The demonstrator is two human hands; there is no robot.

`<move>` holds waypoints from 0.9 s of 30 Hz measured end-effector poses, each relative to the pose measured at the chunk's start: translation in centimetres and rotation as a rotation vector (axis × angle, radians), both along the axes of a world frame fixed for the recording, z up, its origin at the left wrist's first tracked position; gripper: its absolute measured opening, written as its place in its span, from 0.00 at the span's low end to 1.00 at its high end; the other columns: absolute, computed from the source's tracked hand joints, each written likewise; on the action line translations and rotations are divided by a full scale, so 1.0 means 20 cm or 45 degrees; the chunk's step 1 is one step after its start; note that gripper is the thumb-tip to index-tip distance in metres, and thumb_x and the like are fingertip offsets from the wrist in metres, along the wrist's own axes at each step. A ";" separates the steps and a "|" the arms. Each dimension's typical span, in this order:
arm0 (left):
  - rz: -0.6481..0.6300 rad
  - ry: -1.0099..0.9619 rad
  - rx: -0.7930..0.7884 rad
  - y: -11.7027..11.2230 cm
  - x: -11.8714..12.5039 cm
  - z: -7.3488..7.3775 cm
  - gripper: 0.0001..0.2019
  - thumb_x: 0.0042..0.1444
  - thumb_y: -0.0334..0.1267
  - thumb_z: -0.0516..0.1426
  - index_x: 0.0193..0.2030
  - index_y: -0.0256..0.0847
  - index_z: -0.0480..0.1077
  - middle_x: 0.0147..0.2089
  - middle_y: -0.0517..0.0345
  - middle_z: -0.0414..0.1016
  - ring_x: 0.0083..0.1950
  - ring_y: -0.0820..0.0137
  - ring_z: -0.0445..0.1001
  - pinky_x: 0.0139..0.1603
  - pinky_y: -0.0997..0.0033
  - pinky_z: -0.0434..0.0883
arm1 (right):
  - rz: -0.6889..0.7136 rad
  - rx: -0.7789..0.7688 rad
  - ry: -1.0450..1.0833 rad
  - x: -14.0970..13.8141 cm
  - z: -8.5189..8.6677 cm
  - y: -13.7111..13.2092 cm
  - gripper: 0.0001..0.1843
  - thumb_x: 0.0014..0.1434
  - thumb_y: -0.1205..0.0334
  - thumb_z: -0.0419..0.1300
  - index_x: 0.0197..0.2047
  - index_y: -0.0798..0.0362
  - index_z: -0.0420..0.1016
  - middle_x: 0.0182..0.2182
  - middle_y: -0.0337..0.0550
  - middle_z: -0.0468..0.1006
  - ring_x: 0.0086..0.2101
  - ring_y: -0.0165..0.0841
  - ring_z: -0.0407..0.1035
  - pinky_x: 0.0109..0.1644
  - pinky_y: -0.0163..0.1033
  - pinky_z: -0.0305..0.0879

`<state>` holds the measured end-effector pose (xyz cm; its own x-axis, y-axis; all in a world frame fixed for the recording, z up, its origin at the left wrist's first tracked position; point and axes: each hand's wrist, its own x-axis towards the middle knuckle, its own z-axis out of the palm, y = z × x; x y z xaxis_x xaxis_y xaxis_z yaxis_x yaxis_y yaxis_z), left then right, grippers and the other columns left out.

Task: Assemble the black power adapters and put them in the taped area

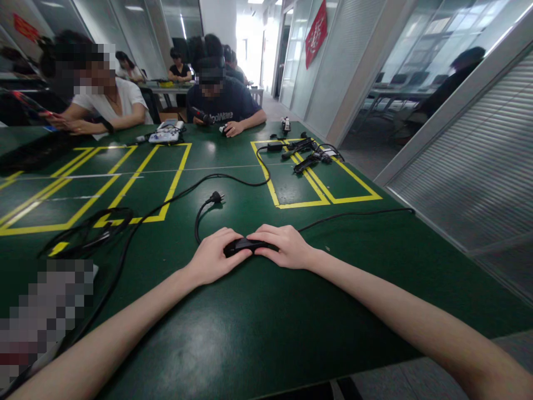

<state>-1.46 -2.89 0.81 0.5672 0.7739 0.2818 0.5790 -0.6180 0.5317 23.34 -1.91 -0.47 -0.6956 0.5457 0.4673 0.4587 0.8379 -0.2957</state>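
Both hands meet on a black power adapter [245, 244], a long dark block lying low over the green table [266, 322]. My left hand [214, 254] closes around its left end, thumb in front and fingers behind. My right hand [287, 245] grips the other end the same way. Fingers cover much of the block. Behind my left hand, a short black cord curves up to a two-pin plug [215, 197]. Another thin black cable [358, 214] runs from behind my right hand toward the table's right edge.
Yellow tape [300, 205] marks rectangles on the table. Black tools and cables [308, 158] lie at the back right. A coiled cable [94, 233] lies left, with a long cord crossing the table. Two people sit opposite; a white device [166, 132] lies near them.
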 end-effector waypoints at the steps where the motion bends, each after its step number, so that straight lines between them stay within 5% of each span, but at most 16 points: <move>1: 0.001 0.006 0.010 0.00 0.00 0.00 0.14 0.65 0.50 0.59 0.43 0.40 0.75 0.37 0.56 0.75 0.39 0.65 0.73 0.40 0.67 0.70 | -0.013 -0.007 -0.010 0.00 0.00 0.00 0.17 0.74 0.54 0.55 0.60 0.50 0.73 0.47 0.48 0.81 0.41 0.35 0.78 0.42 0.37 0.73; 9: -0.007 0.006 -0.012 0.01 -0.01 -0.01 0.14 0.67 0.49 0.57 0.44 0.39 0.74 0.38 0.56 0.76 0.38 0.65 0.75 0.40 0.66 0.72 | 0.032 0.160 -0.291 0.01 0.02 0.00 0.24 0.74 0.50 0.53 0.69 0.45 0.65 0.53 0.50 0.74 0.38 0.34 0.75 0.39 0.38 0.73; 13: 0.015 -0.108 0.289 -0.01 -0.01 -0.01 0.14 0.67 0.44 0.59 0.54 0.40 0.73 0.46 0.50 0.80 0.48 0.61 0.77 0.50 0.59 0.74 | -0.021 0.155 -0.275 0.04 0.02 0.01 0.24 0.74 0.52 0.52 0.70 0.43 0.65 0.53 0.49 0.74 0.37 0.33 0.74 0.39 0.38 0.73; 17: -0.062 -0.145 0.737 -0.05 0.00 -0.01 0.13 0.66 0.34 0.57 0.56 0.43 0.73 0.56 0.48 0.79 0.59 0.58 0.75 0.63 0.50 0.69 | -0.196 0.145 0.047 0.13 0.05 0.05 0.24 0.73 0.54 0.53 0.69 0.45 0.66 0.50 0.49 0.76 0.42 0.38 0.75 0.44 0.42 0.75; 21: -0.319 0.046 0.560 -0.04 0.01 -0.02 0.08 0.69 0.34 0.54 0.46 0.39 0.76 0.43 0.52 0.82 0.46 0.66 0.79 0.48 0.64 0.75 | -0.505 0.220 0.496 0.29 0.11 0.15 0.26 0.70 0.52 0.57 0.68 0.48 0.68 0.53 0.51 0.77 0.51 0.45 0.74 0.54 0.51 0.73; 27: -0.323 0.092 0.492 -0.01 0.01 -0.04 0.10 0.70 0.34 0.52 0.42 0.39 0.76 0.41 0.53 0.81 0.44 0.67 0.78 0.45 0.66 0.74 | -0.973 0.351 0.916 0.62 0.18 0.29 0.30 0.68 0.46 0.55 0.69 0.50 0.67 0.63 0.52 0.72 0.63 0.48 0.66 0.66 0.57 0.65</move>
